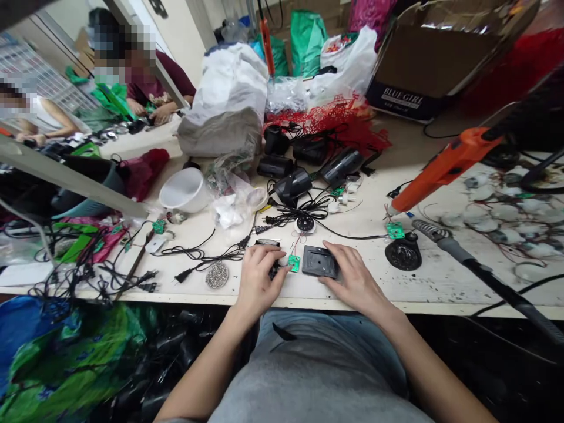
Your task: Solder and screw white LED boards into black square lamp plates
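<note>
On the bench in front of me, my right hand [350, 273] grips a square black plastic housing piece [318, 261] by its right side, thumb and fingers at its edges. My left hand [262, 275] curls over a dark part [274, 267], mostly hidden under the fingers; its kind does not show. Between the hands lies a small green circuit board [294, 264], close to my left thumb. Thin red wires run from the board up toward a round black piece with holes [305, 222].
An orange-handled tool [440, 170] hangs over the right side near a soldering iron [480, 276]. Black cords [202, 255], a metal wool ball [217, 275], a white bowl [183, 189] and black housings [293, 187] surround the work spot. Two people sit at the upper left.
</note>
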`<action>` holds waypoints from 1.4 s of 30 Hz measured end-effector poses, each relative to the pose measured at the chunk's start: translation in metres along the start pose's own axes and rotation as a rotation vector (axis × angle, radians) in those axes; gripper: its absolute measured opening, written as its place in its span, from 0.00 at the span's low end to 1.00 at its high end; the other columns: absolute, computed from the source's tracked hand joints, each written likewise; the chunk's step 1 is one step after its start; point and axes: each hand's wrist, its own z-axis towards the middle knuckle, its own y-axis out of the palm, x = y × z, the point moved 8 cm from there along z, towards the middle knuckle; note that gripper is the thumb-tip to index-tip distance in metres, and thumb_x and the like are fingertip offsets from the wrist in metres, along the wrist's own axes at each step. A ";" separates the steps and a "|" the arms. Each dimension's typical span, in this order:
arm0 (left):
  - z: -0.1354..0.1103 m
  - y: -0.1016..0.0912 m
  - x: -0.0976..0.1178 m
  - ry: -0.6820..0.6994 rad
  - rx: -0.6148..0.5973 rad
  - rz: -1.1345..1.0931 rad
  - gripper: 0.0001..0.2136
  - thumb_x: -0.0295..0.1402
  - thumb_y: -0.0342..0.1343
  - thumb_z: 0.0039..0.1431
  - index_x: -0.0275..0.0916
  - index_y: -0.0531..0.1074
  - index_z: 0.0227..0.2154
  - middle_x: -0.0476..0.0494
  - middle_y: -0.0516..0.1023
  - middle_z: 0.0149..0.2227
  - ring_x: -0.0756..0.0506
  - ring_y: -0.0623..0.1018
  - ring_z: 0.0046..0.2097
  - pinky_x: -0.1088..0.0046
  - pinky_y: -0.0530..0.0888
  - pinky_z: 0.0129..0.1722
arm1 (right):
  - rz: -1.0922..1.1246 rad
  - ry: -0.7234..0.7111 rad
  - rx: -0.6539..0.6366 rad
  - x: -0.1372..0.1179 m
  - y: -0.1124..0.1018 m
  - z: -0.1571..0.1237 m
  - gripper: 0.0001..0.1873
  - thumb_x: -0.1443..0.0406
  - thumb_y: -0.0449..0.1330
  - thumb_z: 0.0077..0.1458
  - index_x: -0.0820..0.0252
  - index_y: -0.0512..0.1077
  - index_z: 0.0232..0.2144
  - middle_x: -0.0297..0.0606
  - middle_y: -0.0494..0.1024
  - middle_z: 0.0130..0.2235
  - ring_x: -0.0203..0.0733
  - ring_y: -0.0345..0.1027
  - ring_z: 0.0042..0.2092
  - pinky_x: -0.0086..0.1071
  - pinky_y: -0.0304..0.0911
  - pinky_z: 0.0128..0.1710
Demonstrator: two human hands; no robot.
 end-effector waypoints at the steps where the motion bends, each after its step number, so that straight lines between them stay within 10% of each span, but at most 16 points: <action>1: 0.001 -0.003 -0.003 -0.006 0.012 0.003 0.07 0.33 0.60 0.64 0.40 0.77 0.43 0.42 0.80 0.44 0.41 0.75 0.50 0.58 0.72 0.52 | -0.002 0.010 -0.003 0.001 -0.002 -0.003 0.41 0.61 0.62 0.59 0.50 0.50 0.70 0.49 0.71 0.56 0.59 0.67 0.57 0.58 0.68 0.56; 9: 0.010 -0.009 -0.016 -0.019 0.052 -0.004 0.04 0.33 0.60 0.64 0.40 0.77 0.40 0.44 0.81 0.42 0.42 0.75 0.47 0.61 0.71 0.50 | 0.018 0.086 0.041 0.010 -0.023 0.029 0.30 0.56 0.59 0.63 0.51 0.60 0.65 0.47 0.72 0.56 0.56 0.68 0.58 0.55 0.67 0.58; 18: 0.033 0.031 -0.009 -0.216 -0.063 -0.211 0.15 0.25 0.57 0.61 0.38 0.70 0.51 0.43 0.80 0.44 0.49 0.77 0.33 0.69 0.76 0.42 | -0.012 -0.064 -0.064 0.012 0.018 0.108 0.31 0.71 0.58 0.54 0.60 0.66 0.61 0.49 0.75 0.51 0.58 0.66 0.54 0.55 0.66 0.57; 25: 0.040 0.073 -0.006 -0.397 -0.188 -0.370 0.30 0.19 0.53 0.57 0.34 0.57 0.63 0.33 0.79 0.50 0.45 0.81 0.37 0.63 0.77 0.45 | 0.019 -0.024 0.002 0.016 -0.002 0.090 0.32 0.68 0.60 0.53 0.57 0.63 0.61 0.49 0.74 0.54 0.55 0.69 0.55 0.52 0.70 0.55; 33: 0.012 0.058 0.006 -0.474 -0.256 -0.612 0.29 0.27 0.60 0.57 0.39 0.60 0.61 0.46 0.81 0.41 0.53 0.76 0.26 0.77 0.73 0.30 | 0.265 0.211 0.107 -0.005 -0.032 0.036 0.34 0.61 0.65 0.52 0.54 0.63 0.61 0.41 0.79 0.46 0.47 0.76 0.45 0.42 0.76 0.47; 42: -0.026 0.067 0.020 -0.465 -0.364 -0.583 0.22 0.26 0.62 0.55 0.40 0.69 0.53 0.47 0.82 0.39 0.52 0.76 0.27 0.75 0.74 0.33 | 0.073 0.066 0.092 -0.015 -0.025 0.001 0.29 0.67 0.62 0.55 0.54 0.64 0.59 0.44 0.78 0.49 0.53 0.72 0.50 0.49 0.71 0.51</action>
